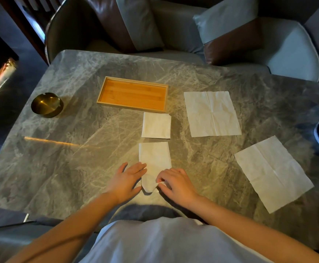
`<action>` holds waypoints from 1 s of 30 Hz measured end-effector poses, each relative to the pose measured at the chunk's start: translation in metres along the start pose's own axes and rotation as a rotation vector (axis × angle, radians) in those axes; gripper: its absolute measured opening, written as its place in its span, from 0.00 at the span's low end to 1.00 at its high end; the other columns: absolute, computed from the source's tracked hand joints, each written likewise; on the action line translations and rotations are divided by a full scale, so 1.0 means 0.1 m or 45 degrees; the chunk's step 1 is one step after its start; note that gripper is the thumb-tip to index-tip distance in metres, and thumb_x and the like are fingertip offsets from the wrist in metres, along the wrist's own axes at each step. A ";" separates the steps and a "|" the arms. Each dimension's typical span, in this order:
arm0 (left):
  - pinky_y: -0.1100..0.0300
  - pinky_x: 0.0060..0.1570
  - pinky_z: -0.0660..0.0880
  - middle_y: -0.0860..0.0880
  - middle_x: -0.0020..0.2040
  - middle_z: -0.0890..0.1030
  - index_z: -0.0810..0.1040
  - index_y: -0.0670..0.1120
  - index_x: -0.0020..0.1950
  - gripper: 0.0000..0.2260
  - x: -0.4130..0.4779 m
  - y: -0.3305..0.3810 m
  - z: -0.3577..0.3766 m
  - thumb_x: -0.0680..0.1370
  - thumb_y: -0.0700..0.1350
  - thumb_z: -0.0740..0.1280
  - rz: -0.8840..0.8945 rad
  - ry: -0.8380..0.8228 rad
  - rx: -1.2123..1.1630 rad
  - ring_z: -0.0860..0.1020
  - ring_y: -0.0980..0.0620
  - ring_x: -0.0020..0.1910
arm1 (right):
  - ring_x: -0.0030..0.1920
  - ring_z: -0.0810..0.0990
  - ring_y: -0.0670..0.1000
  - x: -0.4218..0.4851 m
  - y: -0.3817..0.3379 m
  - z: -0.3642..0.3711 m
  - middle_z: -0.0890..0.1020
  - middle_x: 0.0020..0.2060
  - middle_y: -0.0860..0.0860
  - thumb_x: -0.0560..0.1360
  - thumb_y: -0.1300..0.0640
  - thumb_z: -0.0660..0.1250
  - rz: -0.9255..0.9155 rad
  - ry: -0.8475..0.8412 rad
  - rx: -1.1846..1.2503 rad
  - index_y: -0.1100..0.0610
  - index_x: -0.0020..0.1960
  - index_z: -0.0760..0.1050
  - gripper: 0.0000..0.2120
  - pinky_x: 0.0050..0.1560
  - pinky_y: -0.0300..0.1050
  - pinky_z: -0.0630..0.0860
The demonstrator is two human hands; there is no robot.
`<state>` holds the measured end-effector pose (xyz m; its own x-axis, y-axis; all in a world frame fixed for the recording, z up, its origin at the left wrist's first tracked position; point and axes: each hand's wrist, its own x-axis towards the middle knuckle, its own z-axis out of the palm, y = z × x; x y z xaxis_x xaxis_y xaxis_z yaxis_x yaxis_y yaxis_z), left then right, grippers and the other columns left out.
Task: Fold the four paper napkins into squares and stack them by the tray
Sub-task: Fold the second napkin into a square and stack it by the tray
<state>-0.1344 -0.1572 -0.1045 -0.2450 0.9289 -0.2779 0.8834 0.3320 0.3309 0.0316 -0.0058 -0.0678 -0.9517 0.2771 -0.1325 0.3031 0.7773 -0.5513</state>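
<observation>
Grey marbled stone makes up the counter (78,168), with padded chairs and cushions beyond its far edge. At about 11 o'clock from the counter's middle sits the wooden tray (133,94), shallow and bare inside. Just beside the tray's near right corner, at 6 o'clock from it, lies a folded square napkin (156,125), its layered edges showing on the right side.

Directly below that square, toward the person, lies a half-folded napkin (154,158), a long strip running from 12 to 6 o'clock. Its near end is lifted and curled between the two hands. The left hand (125,180) lies flat and spread, fingers resting on the strip's left edge, its grip wide and holding nothing. The right hand (177,184) has its grip narrow, fingertips pinching the strip's near right corner.

Two unfolded napkins lie flat well apart to the right: one (211,113) at 3 o'clock from the tray, another (273,173) at 4 o'clock, tilted. A brass ashtray (47,104) sits at 9 o'clock.
</observation>
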 end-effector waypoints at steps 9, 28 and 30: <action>0.54 0.74 0.53 0.50 0.61 0.80 0.82 0.53 0.51 0.11 0.06 0.08 -0.12 0.72 0.38 0.70 -0.279 0.184 -0.570 0.70 0.50 0.69 | 0.68 0.63 0.45 -0.20 0.17 -0.05 0.67 0.69 0.43 0.66 0.43 0.74 0.104 -0.294 0.179 0.42 0.72 0.58 0.40 0.67 0.43 0.63; 0.57 0.33 0.65 0.47 0.30 0.74 0.68 0.47 0.31 0.13 0.01 0.27 -0.21 0.76 0.45 0.63 -0.521 0.140 -0.668 0.69 0.51 0.31 | 0.37 0.80 0.58 -0.15 0.19 0.14 0.80 0.32 0.56 0.74 0.56 0.68 0.657 0.052 0.678 0.55 0.46 0.76 0.03 0.46 0.58 0.79; 0.58 0.34 0.65 0.43 0.33 0.77 0.72 0.43 0.34 0.11 0.01 0.29 -0.21 0.76 0.44 0.63 -0.539 0.124 -0.712 0.70 0.52 0.31 | 0.38 0.81 0.55 -0.17 0.19 0.14 0.80 0.33 0.53 0.73 0.55 0.70 0.681 0.039 0.680 0.53 0.49 0.76 0.07 0.47 0.56 0.80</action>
<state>-0.1178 -0.1429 -0.0767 -0.5800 0.7030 -0.4116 0.3727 0.6783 0.6333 0.0525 -0.0041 -0.0877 -0.6772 0.5615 -0.4755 0.6505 0.1549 -0.7436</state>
